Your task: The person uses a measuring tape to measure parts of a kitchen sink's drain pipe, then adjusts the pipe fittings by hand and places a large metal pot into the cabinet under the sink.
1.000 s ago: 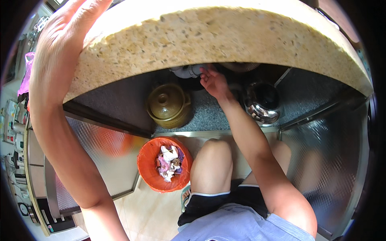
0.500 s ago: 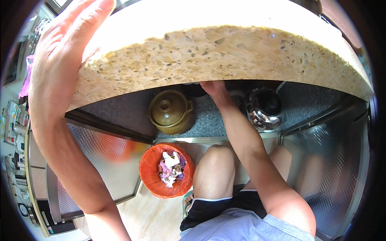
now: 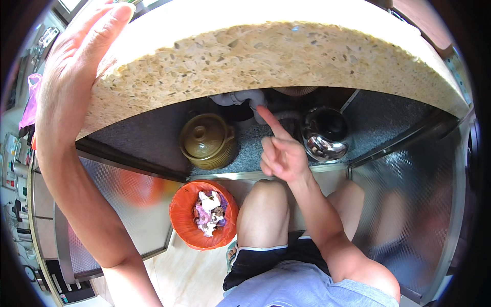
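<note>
My left hand [image 3: 74, 66] lies with its fingers stretched over the speckled stone countertop [image 3: 255, 56] at the upper left. Below the counter, in front of the open cabinet, my right hand [image 3: 285, 153] holds nothing. Its index finger points up toward a grey drain pipe [image 3: 238, 97], while the other fingers curl in. Whether the fingertip touches the pipe I cannot tell. To the left of this hand stands a lidded olive-brown clay pot [image 3: 207, 140]. On the right, a shiny steel kettle-like vessel with a dark top [image 3: 327, 134] is closest to it.
An orange-lined trash bin [image 3: 180, 217] with crumpled waste stands on the floor left of my knees. Textured cabinet doors hang open on the left [image 3: 128, 204] and right [image 3: 404, 204]. The counter edge overhangs the cabinet and hides its upper part.
My right hand has drawn back out from under the counter, its index finger now extended. The view has shifted slightly, so more of the drain pipe shows. My left hand stays on the counter.
</note>
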`<state>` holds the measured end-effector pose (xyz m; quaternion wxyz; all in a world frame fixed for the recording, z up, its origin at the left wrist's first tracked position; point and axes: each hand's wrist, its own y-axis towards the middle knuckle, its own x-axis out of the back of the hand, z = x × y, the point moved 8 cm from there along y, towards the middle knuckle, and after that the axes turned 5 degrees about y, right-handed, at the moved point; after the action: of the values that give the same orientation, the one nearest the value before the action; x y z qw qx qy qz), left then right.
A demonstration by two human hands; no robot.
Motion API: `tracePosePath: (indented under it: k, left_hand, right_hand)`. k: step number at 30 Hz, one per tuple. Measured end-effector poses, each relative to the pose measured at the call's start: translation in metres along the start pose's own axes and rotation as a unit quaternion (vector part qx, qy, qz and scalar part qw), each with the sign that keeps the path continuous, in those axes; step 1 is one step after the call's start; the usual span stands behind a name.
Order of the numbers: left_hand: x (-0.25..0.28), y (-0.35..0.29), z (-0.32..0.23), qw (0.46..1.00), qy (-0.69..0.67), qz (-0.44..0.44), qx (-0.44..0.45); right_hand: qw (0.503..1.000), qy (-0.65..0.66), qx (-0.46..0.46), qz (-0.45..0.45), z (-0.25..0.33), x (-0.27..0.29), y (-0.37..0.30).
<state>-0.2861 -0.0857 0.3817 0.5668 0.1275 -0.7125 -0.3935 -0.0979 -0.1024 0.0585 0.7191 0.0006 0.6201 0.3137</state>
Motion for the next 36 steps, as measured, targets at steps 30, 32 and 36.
tracePosePath:
  k: [30,32,36]
  left_hand:
    - [-0.006,-0.003,0.010,0.998,-0.049,0.013,0.029]
    - [-0.006,-0.003,0.012,1.000,0.011,0.002,0.028]
    - [-0.003,-0.007,0.010,0.998,0.016,-0.010,0.052]
  right_hand:
    - [0.987,0.143,0.034,-0.063,-0.008,-0.032,-0.063]
    - [0.989,0.116,0.031,-0.088,-0.004,-0.019,-0.055]
    - [0.973,-0.020,0.071,-0.219,0.026,0.063,-0.008]
